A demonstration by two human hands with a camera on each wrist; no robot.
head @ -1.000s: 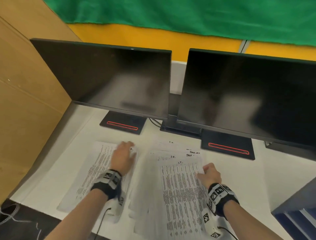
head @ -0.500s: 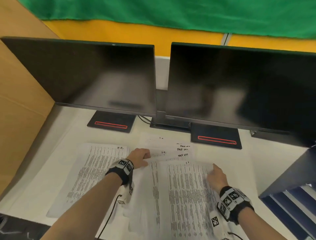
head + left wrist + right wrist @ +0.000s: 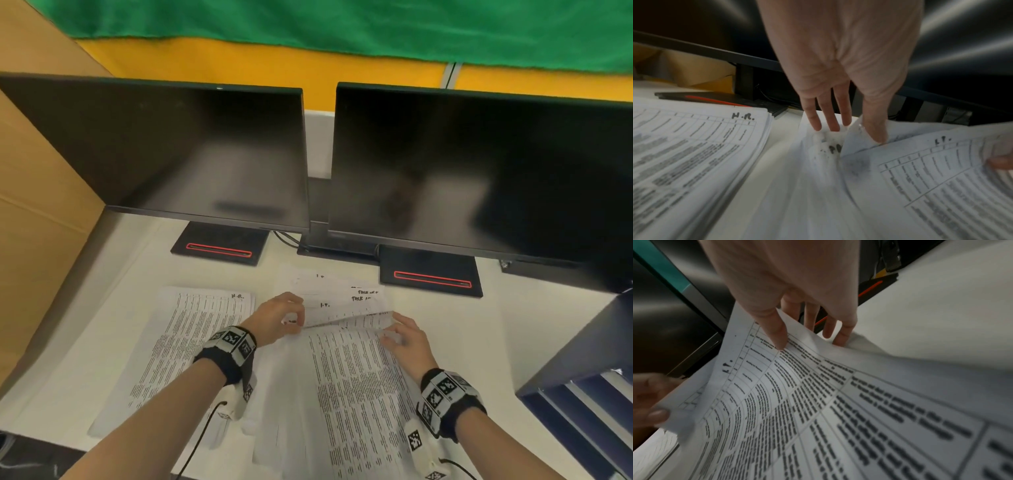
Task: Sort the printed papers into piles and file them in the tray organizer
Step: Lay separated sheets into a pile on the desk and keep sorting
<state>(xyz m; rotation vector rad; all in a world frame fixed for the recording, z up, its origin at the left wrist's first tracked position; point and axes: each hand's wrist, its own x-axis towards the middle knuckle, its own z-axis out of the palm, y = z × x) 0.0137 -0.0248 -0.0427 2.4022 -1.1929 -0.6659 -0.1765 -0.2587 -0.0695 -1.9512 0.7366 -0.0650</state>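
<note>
A loose, fanned stack of printed papers (image 3: 329,294) lies in the middle of the white desk. Its top sheet (image 3: 356,377), hand-marked "I.T." (image 3: 941,162) (image 3: 818,402), is raised at its far edge. My left hand (image 3: 294,318) (image 3: 854,134) pinches that sheet's far left corner. At the far right corner, my right hand (image 3: 390,334) (image 3: 809,340) holds it with the thumb on top and the fingers behind. A squared pile marked "H.R." (image 3: 185,346) (image 3: 684,146) lies to the left. The dark blue tray organizer (image 3: 579,401) stands at the right edge.
Two dark monitors (image 3: 191,154) (image 3: 479,171) stand behind the papers on black bases with red stripes (image 3: 219,248) (image 3: 431,277). A brown board wall (image 3: 34,205) closes the left side. Bare desk (image 3: 534,325) lies between the stack and the organizer.
My left hand left the H.R. pile and moved right to the middle stack. Both hands now have the top sheet's far edge lifted off the stack.
</note>
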